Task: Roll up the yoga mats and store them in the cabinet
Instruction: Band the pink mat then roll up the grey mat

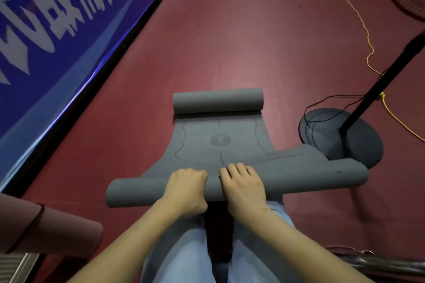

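Observation:
A grey yoga mat (218,138) lies on the dark red floor in front of me. Its far end is curled into a roll (217,101). Its near end is rolled into a long tube (138,190) lying across my knees' front. My left hand (186,188) and my right hand (243,186) sit side by side on the middle of this near roll, fingers curled over its top. A dusty-pink rolled mat (46,232) with a band around it lies at the lower left. No cabinet is in view.
A blue banner wall (57,37) runs along the left. A black fan stand with a round base (345,135) stands at the right, touching the mat's right end. A yellow cord (368,53) and a black cable trail on the floor there.

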Tool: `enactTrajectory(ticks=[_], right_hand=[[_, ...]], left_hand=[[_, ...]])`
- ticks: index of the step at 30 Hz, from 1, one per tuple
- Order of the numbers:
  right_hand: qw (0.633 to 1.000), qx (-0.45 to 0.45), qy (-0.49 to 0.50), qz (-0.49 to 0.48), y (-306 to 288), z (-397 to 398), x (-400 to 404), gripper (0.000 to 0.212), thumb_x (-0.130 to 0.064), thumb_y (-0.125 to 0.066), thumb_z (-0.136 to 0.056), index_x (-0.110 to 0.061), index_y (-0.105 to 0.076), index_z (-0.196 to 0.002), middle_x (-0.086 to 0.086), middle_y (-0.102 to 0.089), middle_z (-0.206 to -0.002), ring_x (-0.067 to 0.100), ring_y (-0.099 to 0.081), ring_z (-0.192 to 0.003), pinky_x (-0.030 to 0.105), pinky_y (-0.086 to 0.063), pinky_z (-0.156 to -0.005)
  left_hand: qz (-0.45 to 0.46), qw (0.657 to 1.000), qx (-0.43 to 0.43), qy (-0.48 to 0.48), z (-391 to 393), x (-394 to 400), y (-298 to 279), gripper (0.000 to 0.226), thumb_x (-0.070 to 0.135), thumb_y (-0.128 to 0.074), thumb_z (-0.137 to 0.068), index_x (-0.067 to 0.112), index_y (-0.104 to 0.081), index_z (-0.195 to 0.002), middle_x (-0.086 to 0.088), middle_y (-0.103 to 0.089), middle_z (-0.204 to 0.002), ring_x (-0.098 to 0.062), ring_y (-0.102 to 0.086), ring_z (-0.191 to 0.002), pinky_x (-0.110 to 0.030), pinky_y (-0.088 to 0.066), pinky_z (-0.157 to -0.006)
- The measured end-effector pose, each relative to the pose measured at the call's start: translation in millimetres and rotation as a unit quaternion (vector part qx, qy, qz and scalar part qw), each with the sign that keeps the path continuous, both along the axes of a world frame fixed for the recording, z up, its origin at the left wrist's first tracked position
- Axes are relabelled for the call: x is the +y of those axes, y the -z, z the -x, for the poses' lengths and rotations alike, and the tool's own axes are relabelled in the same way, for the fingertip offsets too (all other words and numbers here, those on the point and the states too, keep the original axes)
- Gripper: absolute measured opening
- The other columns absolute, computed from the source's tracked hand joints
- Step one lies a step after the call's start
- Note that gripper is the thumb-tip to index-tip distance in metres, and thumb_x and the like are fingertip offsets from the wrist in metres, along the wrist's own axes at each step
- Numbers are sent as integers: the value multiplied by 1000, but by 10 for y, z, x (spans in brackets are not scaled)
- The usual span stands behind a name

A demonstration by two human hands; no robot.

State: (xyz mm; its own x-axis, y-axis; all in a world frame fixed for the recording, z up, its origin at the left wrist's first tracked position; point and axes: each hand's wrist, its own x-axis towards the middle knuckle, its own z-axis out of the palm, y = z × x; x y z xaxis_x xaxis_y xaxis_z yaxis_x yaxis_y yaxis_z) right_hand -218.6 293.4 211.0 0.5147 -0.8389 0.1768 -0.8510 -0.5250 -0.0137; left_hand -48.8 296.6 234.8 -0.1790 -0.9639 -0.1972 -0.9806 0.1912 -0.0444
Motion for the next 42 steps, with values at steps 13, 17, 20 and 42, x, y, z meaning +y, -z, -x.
enactTrajectory(ticks=[13, 17, 20, 42], right_hand=[[950, 122, -43, -285, -524, -88, -592, 34, -21, -68, -74, -19, -52, -104, 4, -61, -107, 29, -63, -102, 36, -49, -78], [982, 65, 25, -174, -374, -223, -368, 52, -26, -76, -68, -14, -52, -112, 9, -55, -113, 31, -54, -107, 39, -41, -88], [997, 36, 17, -64, -120, -282, -149, 57, -26, -82, -48, -15, -55, -98, 6, -54, -91, 29, -51, -84, 40, -44, -82], [968, 116, -31, -222, -406, -241, -867, 31, -24, -70, -71, -19, -52, -95, 1, -61, -91, 27, -60, -80, 32, -41, -68]], left_hand=[[67, 997, -23, -15, -49, -106, 109, 40, 41, -75, -58, 26, -55, -90, 3, -66, -77, -25, -66, -72, -31, -39, -55], [-24, 999, -21, -10, -84, -290, -42, 39, 49, -72, -64, 25, -61, -93, 1, -70, -92, -28, -68, -89, -32, -42, -66], [-71, 997, -6, -14, -130, -409, -93, 45, 53, -78, -57, 25, -63, -90, 2, -71, -92, -26, -68, -89, -32, -46, -67], [-56, 998, -1, -37, -98, -602, 47, 60, 55, -77, -61, 25, -59, -108, -1, -70, -104, -29, -66, -97, -35, -50, -74]])
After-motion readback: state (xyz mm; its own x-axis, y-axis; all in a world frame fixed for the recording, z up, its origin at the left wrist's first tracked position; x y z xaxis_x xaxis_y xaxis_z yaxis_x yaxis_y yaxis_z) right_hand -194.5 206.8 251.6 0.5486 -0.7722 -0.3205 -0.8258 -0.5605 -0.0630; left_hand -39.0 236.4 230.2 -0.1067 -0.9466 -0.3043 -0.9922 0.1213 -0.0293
